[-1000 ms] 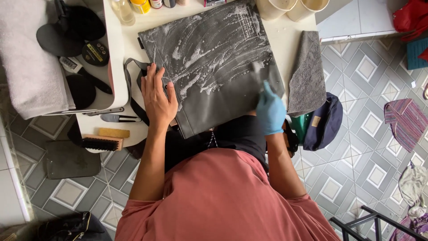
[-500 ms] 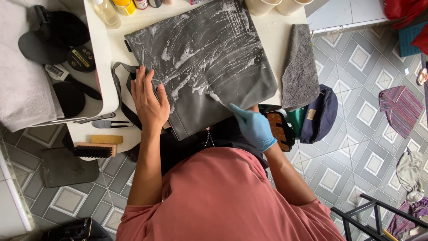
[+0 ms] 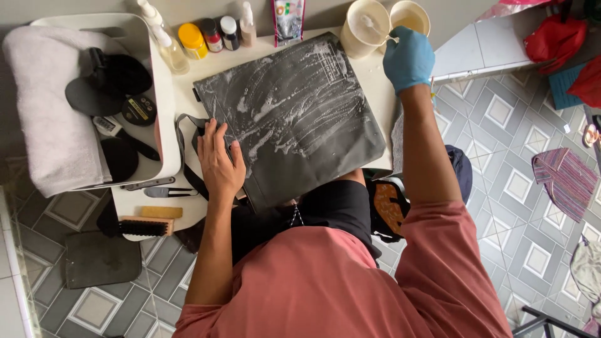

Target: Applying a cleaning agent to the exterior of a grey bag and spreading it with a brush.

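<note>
While my bare left hand (image 3: 220,164) lies spread flat on the soapy grey bag (image 3: 291,116), my gloved right hand (image 3: 408,57) pinches something small over the cream cups (image 3: 365,26).

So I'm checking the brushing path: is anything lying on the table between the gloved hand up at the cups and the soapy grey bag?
Nothing visible. The right hand sits at the cups, just beyond the grey bag; only bare tabletop lies between. The left hand rests on the bag's far edge.

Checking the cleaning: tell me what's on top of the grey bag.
White soapy foam streaks cover the grey bag. The bare left hand presses its left edge. Whatever lies beneath the bag is hidden.
</note>
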